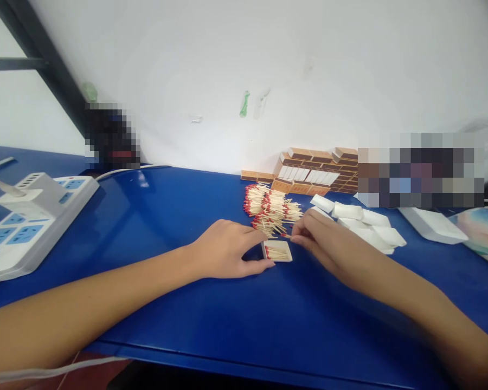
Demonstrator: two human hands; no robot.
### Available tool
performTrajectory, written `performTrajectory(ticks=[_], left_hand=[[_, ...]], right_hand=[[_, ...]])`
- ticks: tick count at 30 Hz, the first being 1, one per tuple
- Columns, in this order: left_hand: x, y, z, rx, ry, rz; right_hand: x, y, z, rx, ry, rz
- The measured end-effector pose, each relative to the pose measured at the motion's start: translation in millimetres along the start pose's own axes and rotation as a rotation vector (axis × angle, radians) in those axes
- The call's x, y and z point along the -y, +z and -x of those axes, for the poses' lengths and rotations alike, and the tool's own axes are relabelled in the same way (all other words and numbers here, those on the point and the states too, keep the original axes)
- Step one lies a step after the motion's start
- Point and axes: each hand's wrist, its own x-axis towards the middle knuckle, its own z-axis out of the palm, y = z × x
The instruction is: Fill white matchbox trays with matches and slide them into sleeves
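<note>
A small, white, rectangular open tray (290,254) of red-headed wooden matches (277,253) lies on the glossy blue table (179,319). The left hand (228,249) spreads thumb and forefinger around its left end; I cannot tell whether they grip. The right hand (323,238) pinches a single match (285,235) just beyond. Farther lies a loose match pile (270,208), then stacked brown matchboxes (344,172).

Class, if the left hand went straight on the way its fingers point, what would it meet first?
Most likely the small white tray of matches, right at the fingertips of the left hand; whether they already touch is unclear.
</note>
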Motion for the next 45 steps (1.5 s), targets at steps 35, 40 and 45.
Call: performTrajectory(ticks=[35,40,45], left_hand=[[-1.4,0.8,0.0,0.021,-0.017,-0.008],[-0.3,1.7,0.4,0.009,0.0,-0.006],[0.1,2.0,0.2,0.012,0.002,-0.016]], right_hand=[[14.8,-2.1,-0.8,0.032,-0.069,-0.072],[-2.1,2.3,-4.0,-0.011,-0.01,-0.083],[-39.3,7.5,-10.8,-0.089,0.007,0.014]])
